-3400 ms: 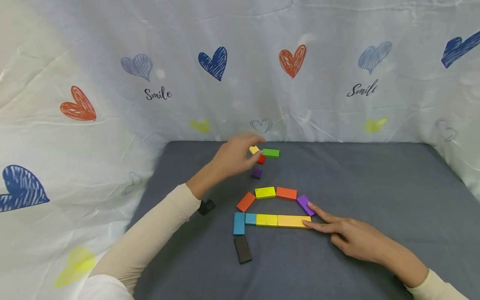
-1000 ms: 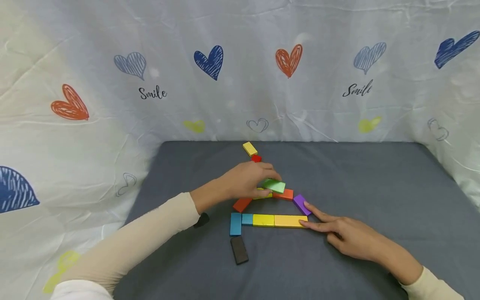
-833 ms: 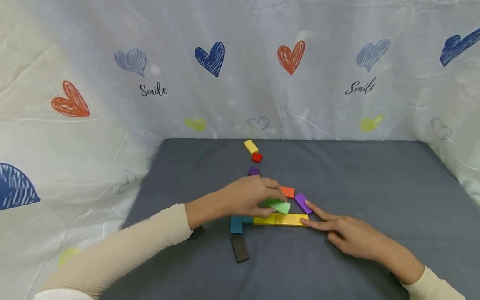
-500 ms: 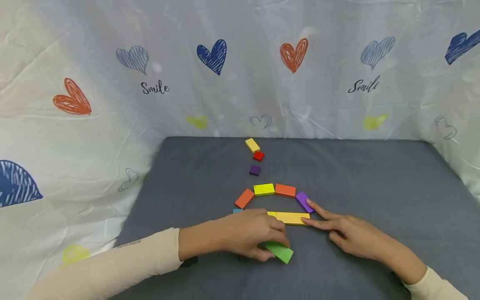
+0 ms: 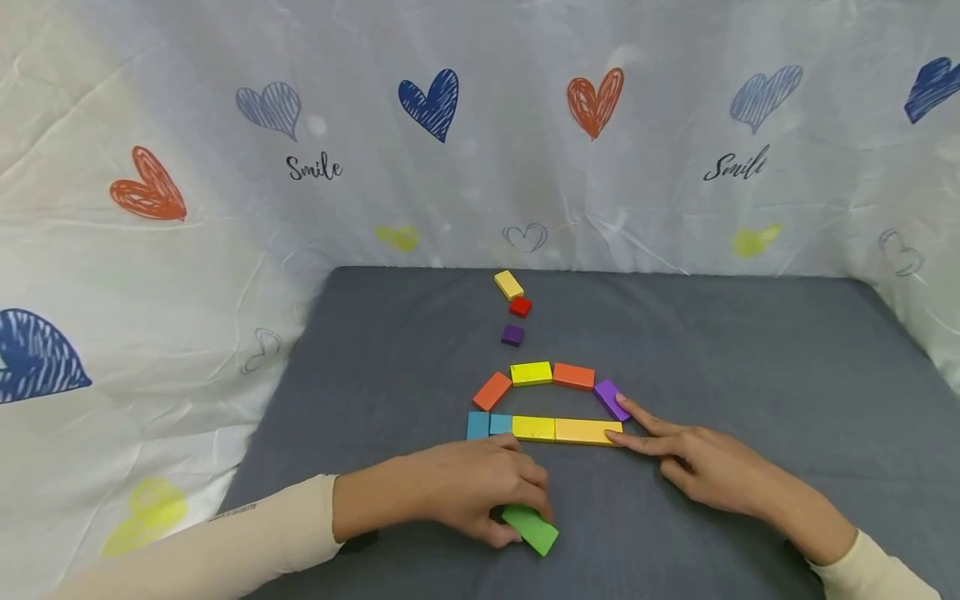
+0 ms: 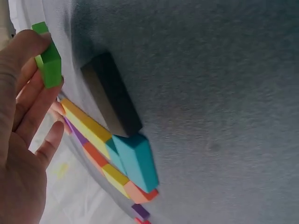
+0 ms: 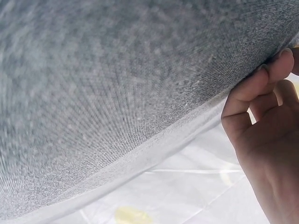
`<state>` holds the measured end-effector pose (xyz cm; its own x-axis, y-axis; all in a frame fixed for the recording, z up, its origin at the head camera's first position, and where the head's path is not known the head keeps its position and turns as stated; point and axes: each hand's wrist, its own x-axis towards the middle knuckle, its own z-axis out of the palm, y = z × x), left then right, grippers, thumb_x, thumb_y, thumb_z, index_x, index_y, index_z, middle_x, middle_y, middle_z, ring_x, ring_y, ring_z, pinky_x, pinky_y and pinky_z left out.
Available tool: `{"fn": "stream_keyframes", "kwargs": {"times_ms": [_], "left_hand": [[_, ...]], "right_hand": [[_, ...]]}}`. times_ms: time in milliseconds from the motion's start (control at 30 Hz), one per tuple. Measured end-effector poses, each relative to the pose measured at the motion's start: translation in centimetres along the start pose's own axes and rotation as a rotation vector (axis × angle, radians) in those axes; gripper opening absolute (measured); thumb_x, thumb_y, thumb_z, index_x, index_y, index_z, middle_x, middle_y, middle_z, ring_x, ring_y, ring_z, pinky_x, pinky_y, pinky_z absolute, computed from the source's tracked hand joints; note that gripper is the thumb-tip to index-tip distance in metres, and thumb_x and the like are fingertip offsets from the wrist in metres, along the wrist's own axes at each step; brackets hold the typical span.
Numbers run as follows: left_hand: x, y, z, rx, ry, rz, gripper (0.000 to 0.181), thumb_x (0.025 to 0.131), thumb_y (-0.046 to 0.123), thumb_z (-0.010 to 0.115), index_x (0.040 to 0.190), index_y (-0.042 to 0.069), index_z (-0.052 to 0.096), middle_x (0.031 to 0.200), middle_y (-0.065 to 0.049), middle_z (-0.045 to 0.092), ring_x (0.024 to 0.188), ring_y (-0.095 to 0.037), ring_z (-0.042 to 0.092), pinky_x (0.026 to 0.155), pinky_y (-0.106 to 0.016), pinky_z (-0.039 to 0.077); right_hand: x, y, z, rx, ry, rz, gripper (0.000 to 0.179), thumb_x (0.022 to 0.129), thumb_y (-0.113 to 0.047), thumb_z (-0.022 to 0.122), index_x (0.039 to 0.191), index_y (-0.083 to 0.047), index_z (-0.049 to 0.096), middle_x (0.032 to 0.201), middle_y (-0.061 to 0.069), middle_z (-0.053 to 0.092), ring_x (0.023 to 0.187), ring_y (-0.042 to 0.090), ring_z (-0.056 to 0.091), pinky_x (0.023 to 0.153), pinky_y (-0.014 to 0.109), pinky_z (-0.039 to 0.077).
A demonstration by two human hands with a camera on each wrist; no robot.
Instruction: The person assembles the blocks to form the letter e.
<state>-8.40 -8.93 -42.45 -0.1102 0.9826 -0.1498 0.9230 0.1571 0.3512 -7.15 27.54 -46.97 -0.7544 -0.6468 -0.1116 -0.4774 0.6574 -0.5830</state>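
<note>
My left hand (image 5: 468, 487) pinches a green wooden block (image 5: 531, 531) between thumb and fingertips, just in front of a row of blocks. The left wrist view shows this green block (image 6: 50, 65) raised, with a black block (image 6: 112, 95) lying near it; in the head view the left hand hides the black one. Two straight fingers of my right hand (image 5: 716, 471) touch the purple block (image 5: 611, 401) and the end of the long yellow-orange block (image 5: 585, 431). A yellow block (image 5: 533, 428) and two blue blocks (image 5: 477, 424) continue that row leftwards.
Above the row, an orange-red block (image 5: 492, 392), a yellow block (image 5: 530, 373) and another orange-red block (image 5: 573, 376) arch towards the purple one. Farther back lie a small dark purple block (image 5: 513, 335), a red block (image 5: 521, 307) and a pale yellow block (image 5: 508, 285) on the grey cloth (image 5: 750, 358).
My left hand took the green block from the back of the table and carried it forward over the arch and row to the near side. The right hand keeps its place.
</note>
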Motion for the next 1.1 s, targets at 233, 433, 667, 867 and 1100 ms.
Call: {"fn": "stream_keyframes", "kwargs": {"times_ms": [233,433,667,867,1100], "left_hand": [[-0.7,-0.2,1.1,0.025,0.013,0.008,0.031,0.099,0.039,0.075,0.129,0.035,0.072,0.114,0.022,0.060,0.103,0.009,0.051,0.100,-0.035,0.033],[-1.1,-0.4,1.5,0.057,0.004,-0.035,0.032,0.098,0.043,0.076,0.129,0.038,0.071,0.117,0.025,0.059,0.112,0.007,0.050,0.101,-0.041,0.031],[-1.0,-0.5,1.9,0.043,-0.003,-0.049,0.034,0.098,0.046,0.075,0.131,0.040,0.069,0.114,0.024,0.057,0.111,0.007,0.049,0.100,-0.041,0.029],[-1.1,-0.4,2.1,0.023,-0.005,-0.053,0.034,0.099,0.048,0.073,0.132,0.040,0.068,0.116,0.023,0.057,0.113,0.006,0.049,0.103,-0.044,0.031],[-1.3,-0.3,2.4,0.023,0.014,-0.056,0.034,0.099,0.049,0.073,0.132,0.039,0.068,0.117,0.024,0.058,0.112,0.005,0.049,0.102,-0.043,0.031]], "right_hand": [[-0.2,0.1,-0.1,0.002,0.001,0.002,0.072,0.100,0.004,0.062,0.157,-0.040,0.051,0.175,0.001,0.024,0.051,-0.004,0.026,0.052,0.018,0.034],[-0.1,0.0,0.0,-0.001,0.005,-0.004,0.072,0.100,0.004,0.061,0.157,-0.039,0.051,0.175,0.001,0.024,0.052,-0.004,0.028,0.052,0.018,0.035],[-0.1,-0.1,0.0,-0.008,0.009,-0.010,0.072,0.100,0.004,0.061,0.157,-0.039,0.051,0.174,0.002,0.025,0.051,-0.005,0.024,0.051,0.018,0.034],[0.0,-0.1,0.1,-0.014,0.016,-0.015,0.072,0.100,0.004,0.061,0.157,-0.039,0.052,0.174,0.002,0.025,0.053,-0.005,0.026,0.052,0.018,0.035],[0.1,-0.2,0.1,-0.029,0.020,-0.012,0.073,0.099,0.004,0.063,0.157,-0.040,0.052,0.174,0.001,0.026,0.056,-0.005,0.029,0.052,0.018,0.035]]}}
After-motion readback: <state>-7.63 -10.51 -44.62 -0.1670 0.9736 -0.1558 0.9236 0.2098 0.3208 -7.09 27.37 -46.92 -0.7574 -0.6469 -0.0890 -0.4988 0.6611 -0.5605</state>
